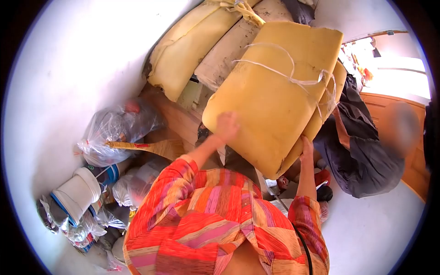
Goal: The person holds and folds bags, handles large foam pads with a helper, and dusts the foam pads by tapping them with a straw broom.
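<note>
Head view: folded yellow foam point(270, 114) held up before the wearer

The foam is tilted in front of the person's striped shirt point(201, 224), with white string point(275, 72) looped loosely across its upper part. Right hand point(306, 149): grasping the foam's lower right edge. Left hand point(228, 127): blurred, fingers curled, at the foam's face near the left corner; whether it grips cannot be determined. Behind the foam lie a pale roll point(224, 55) and a yellow roll point(192, 48). To the right, a co-worker in dark clothing point(362, 160) bends near the foam. To the left: a clear plastic bag point(123, 126) and, below it, a white bucket point(77, 192).
</note>
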The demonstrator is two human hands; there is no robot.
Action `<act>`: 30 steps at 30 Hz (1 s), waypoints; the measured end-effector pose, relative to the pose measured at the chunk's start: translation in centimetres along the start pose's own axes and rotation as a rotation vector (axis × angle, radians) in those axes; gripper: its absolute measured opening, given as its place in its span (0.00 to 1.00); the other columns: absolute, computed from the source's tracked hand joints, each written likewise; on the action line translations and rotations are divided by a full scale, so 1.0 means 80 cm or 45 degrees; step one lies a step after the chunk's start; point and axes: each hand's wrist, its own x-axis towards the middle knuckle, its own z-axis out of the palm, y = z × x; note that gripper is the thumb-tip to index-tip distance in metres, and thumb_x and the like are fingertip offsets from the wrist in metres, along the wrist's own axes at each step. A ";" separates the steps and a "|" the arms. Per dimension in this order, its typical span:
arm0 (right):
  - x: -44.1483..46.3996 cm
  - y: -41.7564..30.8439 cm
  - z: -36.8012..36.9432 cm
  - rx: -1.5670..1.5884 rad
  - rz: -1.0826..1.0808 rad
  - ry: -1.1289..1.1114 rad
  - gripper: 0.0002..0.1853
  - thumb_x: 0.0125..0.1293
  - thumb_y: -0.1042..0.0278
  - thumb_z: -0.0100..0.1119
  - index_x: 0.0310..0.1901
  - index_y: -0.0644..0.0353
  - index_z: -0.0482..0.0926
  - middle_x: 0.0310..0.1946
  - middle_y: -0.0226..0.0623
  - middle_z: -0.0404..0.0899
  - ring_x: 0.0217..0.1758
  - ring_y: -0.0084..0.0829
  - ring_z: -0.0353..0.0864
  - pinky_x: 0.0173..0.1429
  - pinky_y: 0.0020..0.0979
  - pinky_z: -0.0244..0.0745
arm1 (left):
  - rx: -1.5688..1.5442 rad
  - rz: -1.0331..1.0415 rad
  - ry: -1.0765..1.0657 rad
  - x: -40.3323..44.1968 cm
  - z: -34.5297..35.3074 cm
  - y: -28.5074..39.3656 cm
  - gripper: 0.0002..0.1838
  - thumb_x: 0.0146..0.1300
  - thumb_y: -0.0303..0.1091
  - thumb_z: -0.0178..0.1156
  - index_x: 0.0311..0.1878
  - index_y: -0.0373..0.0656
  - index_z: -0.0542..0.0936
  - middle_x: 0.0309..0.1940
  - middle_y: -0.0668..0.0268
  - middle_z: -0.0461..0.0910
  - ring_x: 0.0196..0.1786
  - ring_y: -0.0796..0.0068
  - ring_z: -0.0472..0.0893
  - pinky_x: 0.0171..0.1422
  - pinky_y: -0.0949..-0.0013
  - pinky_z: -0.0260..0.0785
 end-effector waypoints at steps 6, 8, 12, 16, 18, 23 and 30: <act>-0.037 -0.157 -0.020 -0.155 -0.380 -0.153 0.20 0.56 0.71 0.61 0.51 0.65 0.73 0.40 0.33 0.78 0.38 0.28 0.78 0.44 0.27 0.73 | -0.340 -0.777 -0.436 0.004 0.036 -0.033 0.35 0.59 0.46 0.58 0.61 0.31 0.62 0.56 0.42 0.69 0.58 0.49 0.71 0.61 0.59 0.63; -0.080 -0.233 -0.007 -0.439 -0.419 -0.185 0.21 0.57 0.70 0.61 0.52 0.65 0.72 0.41 0.35 0.79 0.38 0.28 0.78 0.42 0.28 0.74 | -0.553 -0.728 -0.507 0.000 0.046 0.015 0.35 0.58 0.46 0.58 0.62 0.32 0.61 0.55 0.42 0.70 0.59 0.50 0.71 0.61 0.59 0.63; -0.064 -0.255 0.015 -1.018 -0.495 -0.152 0.23 0.55 0.70 0.61 0.53 0.64 0.72 0.39 0.38 0.80 0.37 0.30 0.80 0.40 0.30 0.75 | -0.691 -0.472 -0.673 -0.012 0.109 0.078 0.35 0.57 0.44 0.58 0.63 0.34 0.62 0.54 0.46 0.72 0.57 0.52 0.73 0.60 0.59 0.65; 0.049 -0.172 -0.025 -1.573 -0.535 0.103 0.37 0.43 0.60 0.72 0.56 0.60 0.66 0.49 0.46 0.76 0.51 0.41 0.76 0.54 0.37 0.70 | -0.804 -0.492 -0.739 -0.001 0.097 0.089 0.33 0.54 0.43 0.59 0.61 0.33 0.66 0.55 0.46 0.72 0.57 0.50 0.73 0.60 0.59 0.66; 0.002 -0.157 -0.011 -1.773 -0.583 0.143 0.44 0.40 0.58 0.74 0.60 0.61 0.62 0.52 0.50 0.74 0.55 0.46 0.74 0.56 0.39 0.69 | -0.784 -0.590 -0.751 0.008 0.072 0.079 0.30 0.55 0.42 0.58 0.59 0.34 0.68 0.52 0.48 0.75 0.54 0.52 0.75 0.58 0.60 0.67; -0.002 -0.118 -0.038 -1.678 -0.633 0.120 0.41 0.41 0.59 0.73 0.57 0.63 0.64 0.49 0.49 0.75 0.53 0.44 0.75 0.54 0.37 0.70 | -0.667 -0.500 -0.566 0.028 0.098 0.021 0.35 0.55 0.44 0.59 0.63 0.34 0.64 0.52 0.48 0.75 0.52 0.57 0.78 0.54 0.63 0.69; -0.012 -0.106 -0.047 -1.175 -0.637 -0.269 0.34 0.49 0.69 0.70 0.57 0.63 0.65 0.46 0.43 0.76 0.47 0.31 0.77 0.50 0.31 0.73 | -1.391 -0.824 -0.544 0.110 0.045 0.091 0.53 0.54 0.51 0.63 0.72 0.41 0.40 0.68 0.55 0.55 0.62 0.62 0.67 0.58 0.57 0.65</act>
